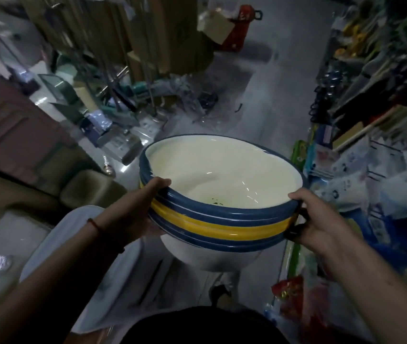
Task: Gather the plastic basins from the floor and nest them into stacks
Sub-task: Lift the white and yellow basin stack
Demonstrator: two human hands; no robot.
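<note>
Cream plastic lines the inside of the top basin (222, 175), which sits nested in a stack (217, 227) of basins held in the air above the floor (259, 95), in front of the person. Rims show one above another down the near side: blue ones, then a yellow rim (212, 225), then blue again, with a white basin bottom below them. A few dark specks lie in the top basin's bottom.

The left hand (135, 207) grips the stack's left side, thumb hooked over the top rim, fingers hidden beneath. A red cord (95, 225) circles that wrist. The right hand (321, 219) grasps the right side the same way, thumb on the rim, fingers curled under.

Blurred shelves (376, 95) of goods stand on the right, boxes (148, 33) and clutter on the left.
</note>
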